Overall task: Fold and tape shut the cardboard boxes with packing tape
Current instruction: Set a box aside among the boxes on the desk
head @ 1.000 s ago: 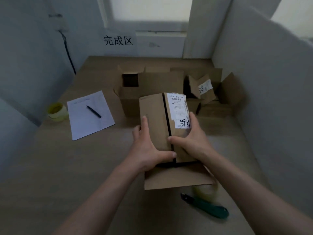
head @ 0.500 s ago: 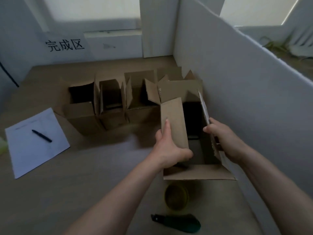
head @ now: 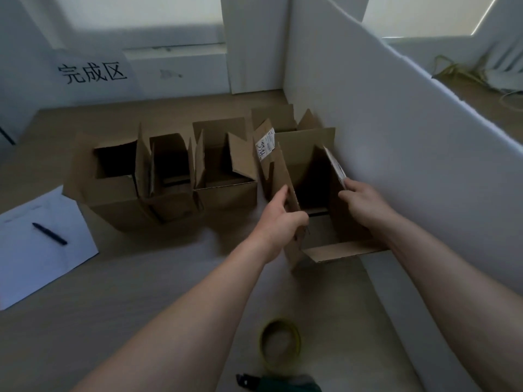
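Five open boxes in row. Right box [head: 325, 250] against right wall: left hand [head: 278, 222] grips left flap, right hand [head: 360, 200] pinches right flap. One tape roll [head: 280, 345] near.

An open brown cardboard box [head: 325, 222] stands on the table at the right, close against the white partition, its flaps up and its dark inside showing; the right flap carries a white label. To its left three more open boxes [head: 169, 176] stand in a row, flaps raised, and another open one sits just behind, with a labelled flap. A roll of yellowish tape [head: 279, 344] lies flat on the near side of the table.
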### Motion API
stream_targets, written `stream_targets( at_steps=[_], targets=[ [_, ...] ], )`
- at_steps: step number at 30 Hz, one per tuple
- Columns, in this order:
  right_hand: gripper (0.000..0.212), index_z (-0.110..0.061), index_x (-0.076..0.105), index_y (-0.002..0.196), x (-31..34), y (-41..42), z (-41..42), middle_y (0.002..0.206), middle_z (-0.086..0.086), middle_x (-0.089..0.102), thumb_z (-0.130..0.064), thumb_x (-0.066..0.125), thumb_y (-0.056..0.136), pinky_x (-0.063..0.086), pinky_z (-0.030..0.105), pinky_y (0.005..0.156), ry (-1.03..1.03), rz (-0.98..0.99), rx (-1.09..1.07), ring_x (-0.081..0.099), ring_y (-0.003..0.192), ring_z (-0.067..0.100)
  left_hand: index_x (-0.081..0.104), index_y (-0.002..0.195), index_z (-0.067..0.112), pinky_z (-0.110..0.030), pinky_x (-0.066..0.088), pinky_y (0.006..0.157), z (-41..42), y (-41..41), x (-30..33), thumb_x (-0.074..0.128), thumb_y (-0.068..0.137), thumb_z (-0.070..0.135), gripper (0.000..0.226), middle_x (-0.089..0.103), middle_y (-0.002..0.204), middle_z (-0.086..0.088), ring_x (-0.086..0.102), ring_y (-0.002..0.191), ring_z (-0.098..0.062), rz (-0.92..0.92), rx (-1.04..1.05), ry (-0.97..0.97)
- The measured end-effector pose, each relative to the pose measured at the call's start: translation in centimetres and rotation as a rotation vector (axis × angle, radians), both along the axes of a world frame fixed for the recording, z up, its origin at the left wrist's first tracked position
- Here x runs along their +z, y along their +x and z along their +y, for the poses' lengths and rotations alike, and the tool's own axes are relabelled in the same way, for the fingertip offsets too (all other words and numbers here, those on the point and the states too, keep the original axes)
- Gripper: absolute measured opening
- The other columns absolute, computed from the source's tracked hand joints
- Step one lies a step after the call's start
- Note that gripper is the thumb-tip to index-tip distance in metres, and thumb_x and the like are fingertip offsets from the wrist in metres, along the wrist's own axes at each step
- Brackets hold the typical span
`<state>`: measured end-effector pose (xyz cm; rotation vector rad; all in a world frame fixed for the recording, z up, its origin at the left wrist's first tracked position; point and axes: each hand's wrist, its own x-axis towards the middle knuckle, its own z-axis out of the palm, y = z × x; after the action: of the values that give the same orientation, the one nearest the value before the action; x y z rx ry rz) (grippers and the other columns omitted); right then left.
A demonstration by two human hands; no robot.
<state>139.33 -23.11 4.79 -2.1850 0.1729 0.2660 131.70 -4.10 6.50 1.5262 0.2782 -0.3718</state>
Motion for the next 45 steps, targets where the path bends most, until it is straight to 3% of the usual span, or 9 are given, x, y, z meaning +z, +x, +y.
stream_targets(
  at_steps=[8,13,18,21,30,36,40,42,45],
  targets=[
    [0.028,-0.021,0.061,0.116,2.8,-1.7,2.5,0.103,0.008,0.067,-0.035,0.056,0.092,0.054,0.046,0.084,-0.250,-0.103,-0.014,0.063,0.092,0.030,0.026,0.152,0.024,-0.035,0.029,0.116,1.5,-3.4,0.2,0.057,0.095,0.040,0.067,0.033,0.156,0.004,0.030,0.143,-0.015,-0.296,-0.080,0.579],
    [0.048,-0.014,0.054,0.139,6.0,-8.7,9.1,0.140,0.003,0.057,-0.030,0.059,0.094,0.040,0.036,0.105,-0.286,-0.405,0.147,0.052,0.128,0.024,0.033,0.150,0.025,-0.034,0.026,0.115,8.0,-10.4,0.0,0.049,0.097,0.044,0.058,0.031,0.157,0.006,0.026,0.144,-0.013,-0.306,-0.020,0.811],
    [0.017,-0.024,0.072,0.108,7.3,-19.4,18.7,0.101,-0.011,0.072,-0.023,0.061,0.096,0.054,0.027,0.083,0.051,-0.362,0.345,0.065,0.092,0.002,0.042,0.146,0.024,-0.031,0.027,0.112,17.2,-20.9,0.1,0.048,0.097,0.043,0.052,0.035,0.155,0.006,0.031,0.142,-0.013,-0.286,0.126,0.906],
    [0.016,-0.017,0.070,0.094,7.1,-25.6,25.0,0.084,-0.001,0.072,-0.016,0.054,0.099,0.058,0.029,0.068,0.332,-0.200,0.440,0.070,0.079,0.013,0.051,0.140,0.020,-0.026,0.028,0.110,22.5,-28.3,0.2,0.052,0.096,0.039,0.048,0.043,0.151,0.004,0.036,0.139,-0.012,-0.258,0.252,0.953],
    [0.032,-0.008,0.054,0.070,5.1,-39.1,40.3,0.067,0.007,0.068,0.009,0.033,0.088,0.046,0.037,0.056,0.498,-0.032,0.787,0.058,0.058,0.022,0.055,0.134,0.017,-0.026,0.035,0.106,32.4,-49.3,0.0,0.056,0.094,0.034,0.044,0.051,0.143,-0.001,0.043,0.133,-0.017,-0.001,0.595,1.090],
    [0.041,-0.011,0.068,0.075,2.4,-46.8,46.3,0.075,0.007,0.069,-0.035,0.045,0.099,0.050,0.044,0.070,0.246,-0.171,1.173,0.065,0.074,0.023,0.057,0.128,0.018,-0.032,0.041,0.103,31.3,-62.4,-0.5,0.057,0.088,0.032,0.042,0.053,0.137,0.001,0.045,0.129,-0.019,0.255,0.847,1.205],
    [0.048,-0.017,0.050,0.064,1.2,-53.2,47.8,0.054,-0.007,0.046,-0.055,0.040,0.092,0.038,0.038,0.053,0.281,-0.277,1.442,0.046,0.051,0.009,0.045,0.143,0.026,-0.030,0.032,0.111,28.1,-69.6,-0.8,0.055,0.092,0.040,0.054,0.043,0.148,0.005,0.035,0.138,-0.014,0.437,0.963,1.258],
    [0.042,-0.033,0.053,0.066,1.1,-56.2,47.7,0.057,-0.016,0.052,-0.059,0.036,0.096,0.039,0.031,0.055,0.206,-0.333,1.566,0.051,0.056,0.001,0.045,0.142,0.024,-0.032,0.035,0.110,26.2,-72.6,-0.8,0.054,0.092,0.039,0.053,0.043,0.149,0.004,0.035,0.138,-0.015,0.524,1.011,1.264],
    [0.052,-0.024,0.067,0.084,1.5,-60.8,47.1,0.073,-0.012,0.065,-0.061,0.033,0.097,0.045,0.033,0.066,0.136,-0.401,1.751,0.060,0.073,0.008,0.045,0.142,0.022,-0.036,0.037,0.109,23.1,-76.9,-0.7,0.053,0.092,0.040,0.053,0.041,0.150,0.002,0.034,0.138,-0.018,0.652,1.080,1.257]
  ],
)
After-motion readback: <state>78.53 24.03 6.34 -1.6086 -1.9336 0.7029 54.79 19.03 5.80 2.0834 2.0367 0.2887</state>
